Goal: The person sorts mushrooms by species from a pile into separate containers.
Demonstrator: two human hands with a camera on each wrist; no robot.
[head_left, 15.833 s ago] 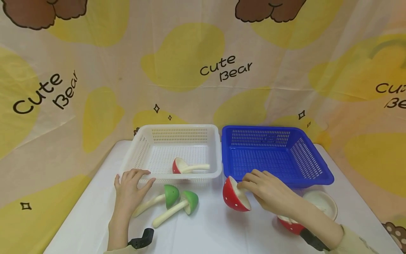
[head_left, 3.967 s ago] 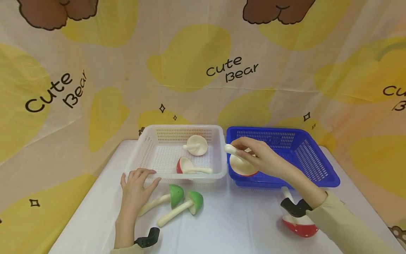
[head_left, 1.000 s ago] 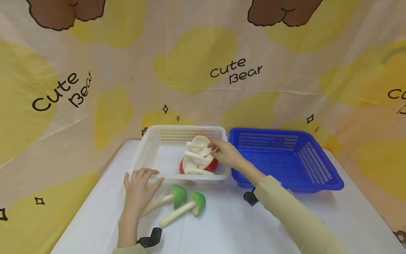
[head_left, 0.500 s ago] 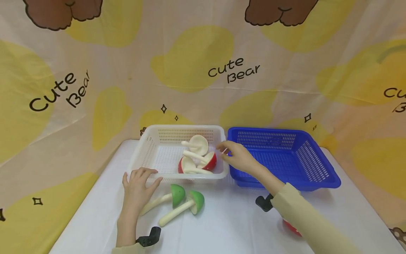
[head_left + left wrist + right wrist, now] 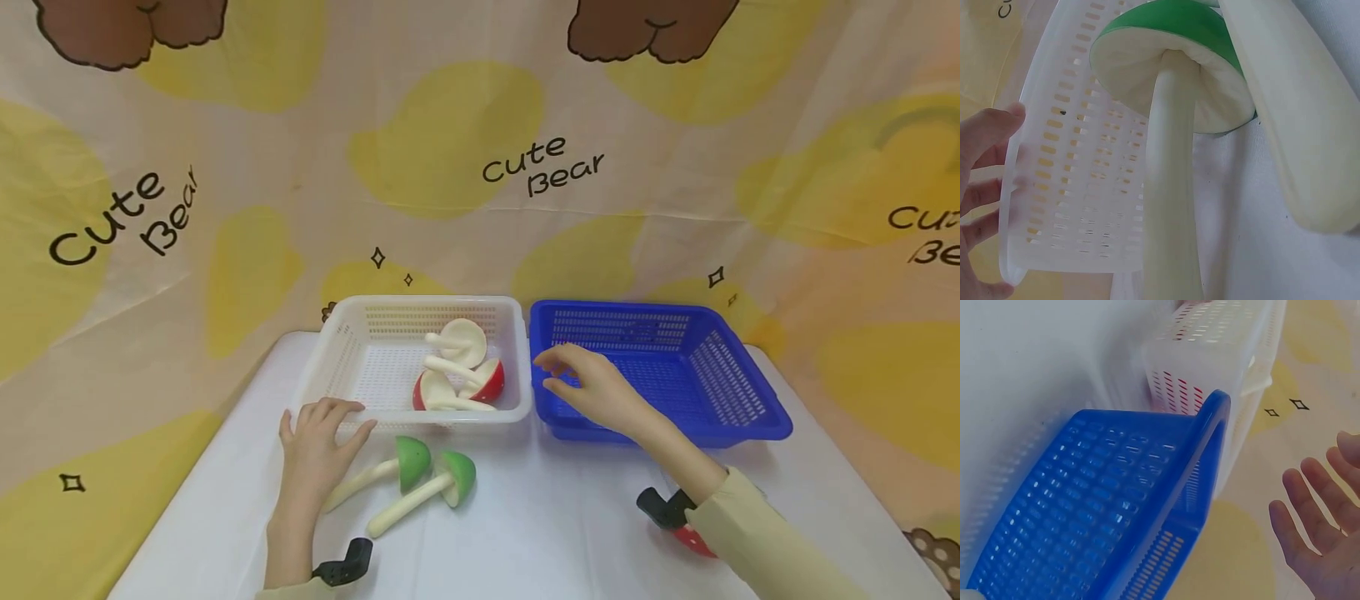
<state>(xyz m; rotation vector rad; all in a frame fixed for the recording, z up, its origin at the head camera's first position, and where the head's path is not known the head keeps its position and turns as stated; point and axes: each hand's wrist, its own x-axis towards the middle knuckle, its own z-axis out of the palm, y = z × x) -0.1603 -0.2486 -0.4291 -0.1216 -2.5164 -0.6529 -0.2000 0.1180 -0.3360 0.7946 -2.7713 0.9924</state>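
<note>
My left hand (image 5: 311, 454) holds the front rim of a white plastic basket (image 5: 450, 417), thumb outside and fingers over the edge; the left wrist view shows this hand (image 5: 982, 162) at the rim. Inside the basket lie 3 red-capped toy mushrooms with pale stems, one being the front mushroom (image 5: 491, 381). My right hand (image 5: 592, 392) hovers over the blue basket (image 5: 660, 433) with nothing in it, its fingers apart in the right wrist view. Two green-capped toy mushrooms (image 5: 459, 479) lie on the cloth before the white basket. A red mushroom cap (image 5: 693, 542) is mostly hidden by my right wrist.
Both baskets stand side by side at the back of a white-covered table (image 5: 525, 533). Behind them hangs a patterned curtain (image 5: 442, 150). Black wrist devices sit on both wrists.
Red mushrooms were carried into the white basket by my right hand, the latest about a second ago. It has since let go and drawn back rightward over the blue basket. My left hand stayed put.
</note>
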